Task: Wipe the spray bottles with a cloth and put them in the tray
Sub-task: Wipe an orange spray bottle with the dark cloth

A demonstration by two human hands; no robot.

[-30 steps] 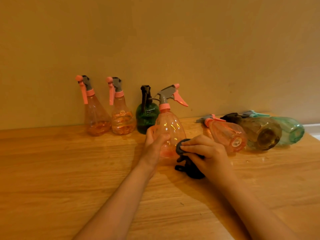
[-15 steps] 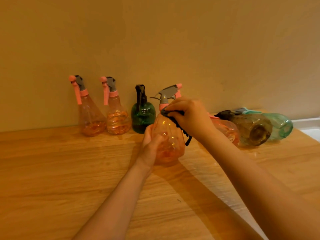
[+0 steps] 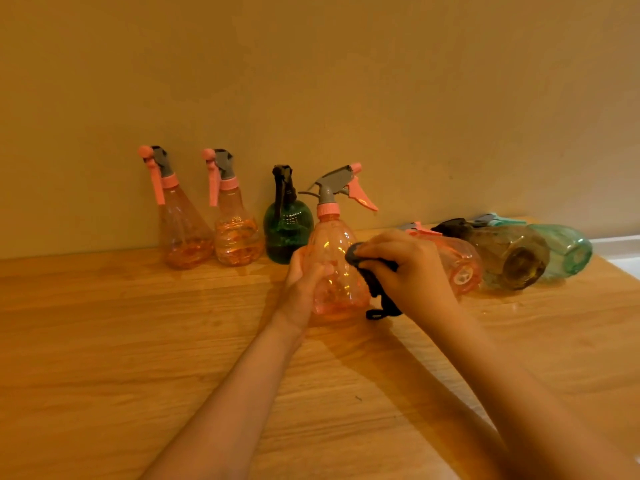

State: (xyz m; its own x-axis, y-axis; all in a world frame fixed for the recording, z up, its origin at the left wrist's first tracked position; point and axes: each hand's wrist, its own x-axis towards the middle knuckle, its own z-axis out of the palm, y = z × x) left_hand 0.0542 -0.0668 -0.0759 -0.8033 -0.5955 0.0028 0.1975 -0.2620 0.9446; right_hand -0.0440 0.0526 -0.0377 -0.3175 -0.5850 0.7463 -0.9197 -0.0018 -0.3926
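We steady an upright pink bottle [image 3: 334, 268] on the wooden table [image 3: 104, 341], our left hand [image 3: 304, 282] curled round its lower left side while our right hand [image 3: 412, 268] pinches a dark cloth [image 3: 375, 282] against its right flank (a loop of cloth hangs below the fingers). Left of the grip, by the wall, stand two more pink bottles [image 3: 183, 233] [image 3: 235, 237] and a green one [image 3: 285, 230]. Right of it, three bottles lie on their sides: pink [image 3: 460, 265], brown [image 3: 509, 254], teal [image 3: 568, 251].
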